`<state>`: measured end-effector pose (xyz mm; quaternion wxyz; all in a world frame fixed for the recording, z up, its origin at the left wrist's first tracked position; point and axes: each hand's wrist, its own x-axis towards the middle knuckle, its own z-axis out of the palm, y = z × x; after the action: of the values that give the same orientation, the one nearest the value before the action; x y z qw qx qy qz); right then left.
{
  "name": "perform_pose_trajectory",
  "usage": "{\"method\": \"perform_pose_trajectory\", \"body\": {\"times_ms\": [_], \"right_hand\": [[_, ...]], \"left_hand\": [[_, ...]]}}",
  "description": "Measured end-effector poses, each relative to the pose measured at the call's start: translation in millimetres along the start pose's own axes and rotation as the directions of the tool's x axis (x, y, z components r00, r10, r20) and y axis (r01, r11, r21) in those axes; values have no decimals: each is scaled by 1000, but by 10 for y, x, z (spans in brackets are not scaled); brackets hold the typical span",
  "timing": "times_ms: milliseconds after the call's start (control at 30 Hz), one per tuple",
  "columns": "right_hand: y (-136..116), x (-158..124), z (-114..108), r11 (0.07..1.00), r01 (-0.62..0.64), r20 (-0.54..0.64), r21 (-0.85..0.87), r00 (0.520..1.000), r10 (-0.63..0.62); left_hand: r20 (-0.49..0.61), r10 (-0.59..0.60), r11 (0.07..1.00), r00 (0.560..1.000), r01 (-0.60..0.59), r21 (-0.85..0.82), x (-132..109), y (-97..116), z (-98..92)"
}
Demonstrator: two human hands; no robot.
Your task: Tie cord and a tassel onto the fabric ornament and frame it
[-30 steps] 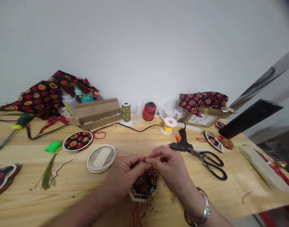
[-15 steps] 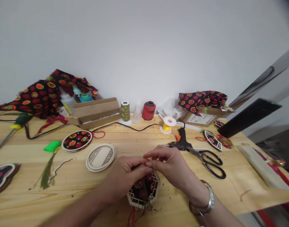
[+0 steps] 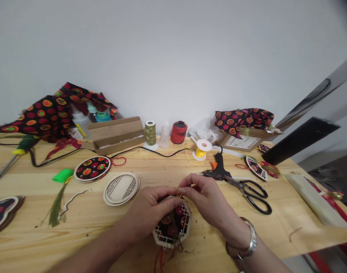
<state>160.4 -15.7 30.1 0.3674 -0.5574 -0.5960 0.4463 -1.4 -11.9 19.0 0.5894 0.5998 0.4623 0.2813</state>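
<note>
A hexagonal wooden ornament (image 3: 173,227) with black, red-dotted fabric lies near the table's front edge, red cord trailing below it. My left hand (image 3: 150,214) lies over its left part, fingers closed on its top edge. My right hand (image 3: 203,199), a metal bracelet on its wrist, pinches a small yellow cord loop (image 3: 179,195) at the ornament's top. The fingertips of both hands meet there.
An oval wooden frame (image 3: 121,188) and a fabric-covered oval (image 3: 92,168) lie to the left. Black scissors (image 3: 251,195) and a glue gun (image 3: 219,168) lie to the right. Thread spools (image 3: 150,134), a yellow cord spool (image 3: 201,149), cardboard boxes and patterned fabric (image 3: 45,113) line the back.
The ornament has shifted slightly nearer me, and more of its fabric face shows. My right hand's fingers have lifted a little while still pinching the yellow loop.
</note>
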Motion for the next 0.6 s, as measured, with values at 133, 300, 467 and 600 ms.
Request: {"method": "perform_pose_trajectory", "body": {"times_ms": [133, 300, 467, 600], "right_hand": [[24, 0, -2, 999, -25, 15, 23, 1000, 25], [21, 8, -59, 995, -44, -5, 89, 999, 45], [104, -3, -113, 982, -75, -25, 171, 996, 80], [172, 6, -84, 956, -124, -25, 267, 990, 135]], "left_hand": [[19, -19, 1000, 1000, 20, -20, 10, -26, 0], [33, -66, 995, 997, 68, -71, 24, -62, -14], [29, -87, 994, 996, 89, -67, 17, -32, -13], [9, -80, 997, 997, 80, -4, 11, -26, -9]]}}
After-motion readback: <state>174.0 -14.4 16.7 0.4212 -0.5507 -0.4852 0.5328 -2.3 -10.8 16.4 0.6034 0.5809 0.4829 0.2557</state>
